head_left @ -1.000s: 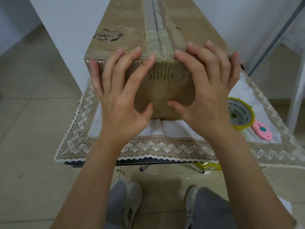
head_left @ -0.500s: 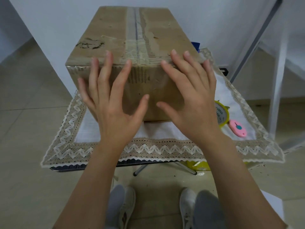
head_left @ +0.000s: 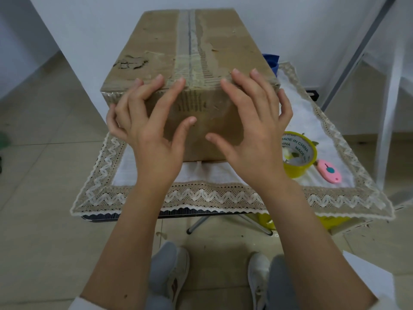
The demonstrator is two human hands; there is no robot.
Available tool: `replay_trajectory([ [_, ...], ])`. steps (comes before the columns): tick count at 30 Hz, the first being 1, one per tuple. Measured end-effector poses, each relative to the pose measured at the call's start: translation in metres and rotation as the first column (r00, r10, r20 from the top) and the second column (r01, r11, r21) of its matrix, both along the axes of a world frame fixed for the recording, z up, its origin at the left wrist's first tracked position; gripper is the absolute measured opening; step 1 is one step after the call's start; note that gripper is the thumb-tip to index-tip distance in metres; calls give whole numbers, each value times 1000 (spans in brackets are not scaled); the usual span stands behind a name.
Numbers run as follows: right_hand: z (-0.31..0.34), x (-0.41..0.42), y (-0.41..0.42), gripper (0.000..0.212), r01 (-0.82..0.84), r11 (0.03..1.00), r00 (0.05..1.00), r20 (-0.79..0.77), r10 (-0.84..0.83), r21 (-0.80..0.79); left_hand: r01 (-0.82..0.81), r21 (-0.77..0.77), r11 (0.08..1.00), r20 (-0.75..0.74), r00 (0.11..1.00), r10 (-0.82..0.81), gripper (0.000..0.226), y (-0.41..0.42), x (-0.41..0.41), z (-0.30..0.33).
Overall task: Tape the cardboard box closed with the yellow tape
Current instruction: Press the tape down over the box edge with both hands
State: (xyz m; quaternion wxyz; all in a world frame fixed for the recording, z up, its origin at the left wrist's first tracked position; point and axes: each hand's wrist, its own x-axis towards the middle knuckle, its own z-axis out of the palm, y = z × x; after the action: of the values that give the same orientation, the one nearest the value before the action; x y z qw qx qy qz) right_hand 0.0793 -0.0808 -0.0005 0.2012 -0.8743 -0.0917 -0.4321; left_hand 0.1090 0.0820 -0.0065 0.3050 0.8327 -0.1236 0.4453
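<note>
The cardboard box (head_left: 190,70) stands on the tabletop (head_left: 214,193) toward its far edge, its flaps down and its top seam covered by a worn, pale strip of tape (head_left: 188,41) that runs over the near edge. Both hands are spread flat against the box's near end: the left hand (head_left: 147,128) and the right hand (head_left: 254,128) have their fingertips at the top edge on either side of the seam, fingers splayed, grasping nothing. The yellow tape (head_left: 298,153) lies on the tabletop near its right near corner, just beside the right hand's wrist, with a pink cutter (head_left: 329,171) beside it.

This looks like the steadying or pressing-down step, with no yellow strip visible on the box yet. The next move probably calls for the right hand to leave the box and pick up the roll, while the left keeps the flaps held shut.
</note>
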Motion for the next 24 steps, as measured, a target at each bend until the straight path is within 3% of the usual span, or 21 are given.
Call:
replay_trajectory([
  [3,-2,2,9,91,39,999,999,-14,-39,18,10,6,1000,-19,1000,-10,41,4,-2,3],
  [13,-13,14,27,91,149,986,987,43,-153,79,32,16,999,-15,999,-32,40,9,2,1],
  [24,-7,5,12,82,86,996,996,-10,-86,23,14,-12,1000,-56,998,-15,42,7,-1,6],
])
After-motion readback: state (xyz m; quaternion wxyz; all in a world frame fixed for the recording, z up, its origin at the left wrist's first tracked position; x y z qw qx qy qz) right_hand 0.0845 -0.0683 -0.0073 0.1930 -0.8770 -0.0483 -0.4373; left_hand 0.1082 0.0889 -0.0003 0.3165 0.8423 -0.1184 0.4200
